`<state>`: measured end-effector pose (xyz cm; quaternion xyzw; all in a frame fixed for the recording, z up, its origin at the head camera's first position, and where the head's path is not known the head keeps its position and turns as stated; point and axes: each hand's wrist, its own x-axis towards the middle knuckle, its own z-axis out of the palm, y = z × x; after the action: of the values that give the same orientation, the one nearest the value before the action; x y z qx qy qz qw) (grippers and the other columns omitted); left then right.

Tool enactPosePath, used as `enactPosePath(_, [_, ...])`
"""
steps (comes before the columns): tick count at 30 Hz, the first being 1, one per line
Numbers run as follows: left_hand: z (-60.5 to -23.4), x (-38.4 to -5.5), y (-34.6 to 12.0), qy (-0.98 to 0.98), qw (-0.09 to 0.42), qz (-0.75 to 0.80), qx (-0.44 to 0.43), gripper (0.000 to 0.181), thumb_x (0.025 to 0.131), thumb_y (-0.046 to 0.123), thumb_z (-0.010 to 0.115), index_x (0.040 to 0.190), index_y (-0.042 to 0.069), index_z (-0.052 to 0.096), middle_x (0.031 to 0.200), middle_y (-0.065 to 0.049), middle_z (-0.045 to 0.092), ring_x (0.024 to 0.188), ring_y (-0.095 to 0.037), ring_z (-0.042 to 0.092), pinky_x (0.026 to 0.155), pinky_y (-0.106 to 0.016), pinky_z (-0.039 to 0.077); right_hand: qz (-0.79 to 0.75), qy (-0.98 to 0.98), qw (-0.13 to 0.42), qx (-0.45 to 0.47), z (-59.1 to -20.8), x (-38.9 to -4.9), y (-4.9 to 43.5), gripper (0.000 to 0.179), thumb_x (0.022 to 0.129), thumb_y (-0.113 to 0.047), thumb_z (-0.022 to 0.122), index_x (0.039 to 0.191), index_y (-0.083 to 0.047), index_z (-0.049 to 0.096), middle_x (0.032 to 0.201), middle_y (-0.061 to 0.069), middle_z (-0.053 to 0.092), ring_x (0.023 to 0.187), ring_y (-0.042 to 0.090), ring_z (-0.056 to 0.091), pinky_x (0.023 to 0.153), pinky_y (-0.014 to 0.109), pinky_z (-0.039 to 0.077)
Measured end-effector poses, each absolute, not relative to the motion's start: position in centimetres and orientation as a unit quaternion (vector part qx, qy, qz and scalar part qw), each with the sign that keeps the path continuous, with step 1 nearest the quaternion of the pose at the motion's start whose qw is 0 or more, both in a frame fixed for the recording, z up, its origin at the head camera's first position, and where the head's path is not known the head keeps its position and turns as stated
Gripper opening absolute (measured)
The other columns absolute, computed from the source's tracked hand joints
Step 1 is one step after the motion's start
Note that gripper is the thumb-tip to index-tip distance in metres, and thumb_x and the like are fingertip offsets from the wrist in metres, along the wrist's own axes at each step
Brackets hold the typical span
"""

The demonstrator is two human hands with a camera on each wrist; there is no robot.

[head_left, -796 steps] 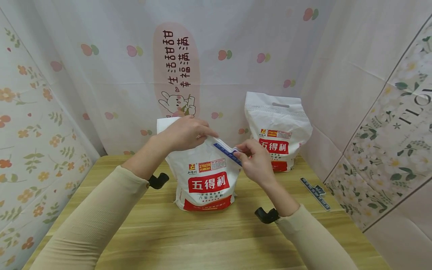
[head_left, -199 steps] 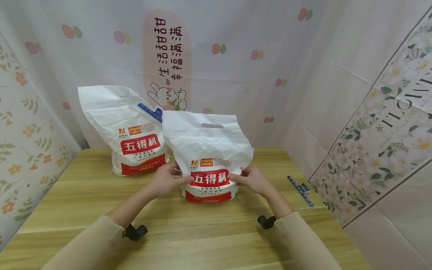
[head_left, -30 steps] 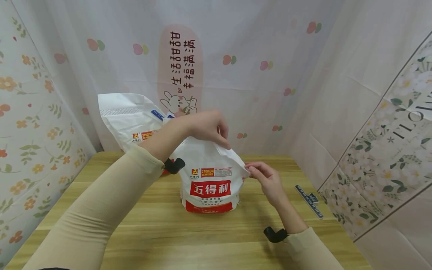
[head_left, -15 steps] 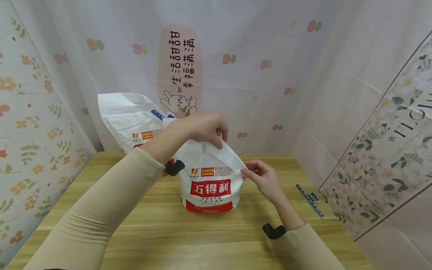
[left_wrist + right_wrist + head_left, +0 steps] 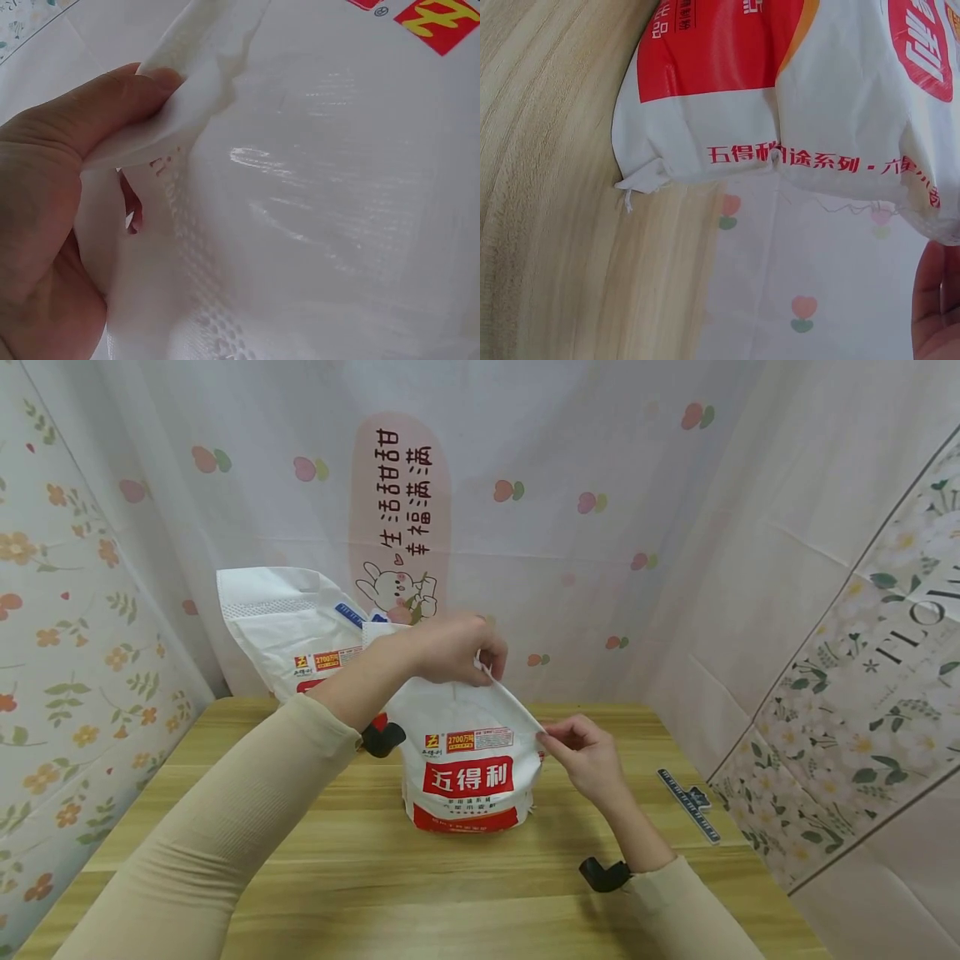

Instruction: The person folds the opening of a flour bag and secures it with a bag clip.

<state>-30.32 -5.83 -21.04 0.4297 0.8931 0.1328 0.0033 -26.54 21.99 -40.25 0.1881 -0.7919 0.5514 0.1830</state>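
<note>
A white flour bag (image 5: 468, 777) with red panels stands upright in the middle of the table, its top right corner folded into a slanting edge. My left hand (image 5: 453, 647) pinches the upper part of that fold; in the left wrist view, the thumb (image 5: 124, 101) presses on the folded top beside the handle slot. Lower on the slant, my right hand (image 5: 588, 756) pinches the bag's right corner between thumb and fingers. The right wrist view shows the bag's side panel (image 5: 712, 67) and part of the right hand (image 5: 934, 300) at the frame's edge.
Behind and left stands a second flour bag (image 5: 262, 631), partly hidden by my left arm, with a blue sealing clip (image 5: 351, 614) on its slanted top. A dark blue clip (image 5: 688, 806) lies on the wooden table (image 5: 420, 893) at right. Printed curtains (image 5: 570, 443) enclose the table.
Earlier, both hands worked a blue clip onto one bag, now standing back left. The other bag came to the middle, and its top corner was folded. Lately the right fingers shifted slightly along the fold.
</note>
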Motion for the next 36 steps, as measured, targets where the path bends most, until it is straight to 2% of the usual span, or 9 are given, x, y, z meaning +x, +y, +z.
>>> enactPosePath(4, [-21.4,-30.5,-5.9,0.882,-0.003,0.138,0.450,0.006,0.099,0.012,0.081,0.097,0.018,0.082,0.101,0.001,0.077,0.103,-0.021,0.063,0.088,-0.034,0.059,0.550,-0.786,0.203,0.195,-40.5,-26.5,21.9,0.004,0.097,0.004,0.079,0.099,0.000,0.077,0.105,0.022,0.074,0.083,0.005,0.070,0.071,0.019,0.060])
enactPosePath(7, [-21.5,-30.6,-6.1,0.880,-0.002,0.143,0.453,0.006,0.100,0.012,0.081,0.098,0.018,0.081,0.102,0.002,0.076,0.105,-0.021,0.062,0.090,-0.035,0.059,0.544,-0.792,0.201,0.190,-40.5,-26.4,21.9,0.004,0.098,0.001,0.079,0.100,-0.001,0.077,0.106,0.020,0.073,0.085,0.006,0.069,0.072,0.019,0.060])
enactPosePath(12, [-21.5,-30.5,-6.1,0.887,0.010,0.151,0.436,0.008,0.100,0.015,0.081,0.107,0.018,0.080,0.111,-0.001,0.075,0.108,-0.022,0.062,0.091,-0.033,0.063,0.524,-0.814,0.178,0.179,-40.2,-26.5,21.9,0.020,0.100,-0.011,0.082,0.118,-0.005,0.076,0.114,0.014,0.075,0.096,0.010,0.070,0.083,0.019,0.061])
enactPosePath(16, [-21.3,-30.3,-6.0,0.901,0.017,0.128,0.415,0.018,0.099,0.020,0.083,0.118,0.020,0.081,0.118,-0.003,0.074,0.107,-0.022,0.065,0.084,-0.030,0.065,0.532,-0.813,0.150,0.180,-39.9,-26.7,21.5,0.030,0.100,-0.016,0.083,0.127,-0.007,0.074,0.118,0.015,0.074,0.100,0.015,0.071,0.083,0.023,0.063])
enactPosePath(20, [-21.1,-30.2,-5.8,0.910,0.018,0.095,0.402,0.024,0.099,0.024,0.084,0.123,0.024,0.084,0.119,0.000,0.078,0.104,-0.020,0.068,0.077,-0.027,0.065,0.541,-0.808,0.157,0.172,-39.8,-26.8,21.2,0.025,0.101,-0.016,0.082,0.123,-0.005,0.076,0.115,0.018,0.074,0.095,0.015,0.070,0.078,0.024,0.064])
enactPosePath(29, [-22.0,-30.5,-6.4,0.889,0.001,0.127,0.440,0.020,0.099,0.020,0.084,0.119,0.020,0.087,0.116,0.000,0.084,0.099,-0.017,0.076,0.082,-0.029,0.066,0.557,-0.783,0.202,0.190,-40.2,-26.8,20.9,0.012,0.098,-0.004,0.082,0.109,-0.001,0.080,0.108,0.020,0.072,0.087,0.008,0.071,0.074,0.022,0.065])
enactPosePath(36, [-23.2,-30.6,-6.9,0.872,-0.046,0.120,0.472,0.015,0.099,0.016,0.084,0.112,0.019,0.089,0.100,0.000,0.079,0.092,-0.018,0.069,0.080,-0.031,0.061,0.547,-0.760,0.265,0.231,-40.9,-26.8,20.5,0.012,0.091,0.009,0.083,0.100,0.002,0.081,0.097,0.020,0.071,0.084,0.002,0.068,0.073,0.016,0.062])
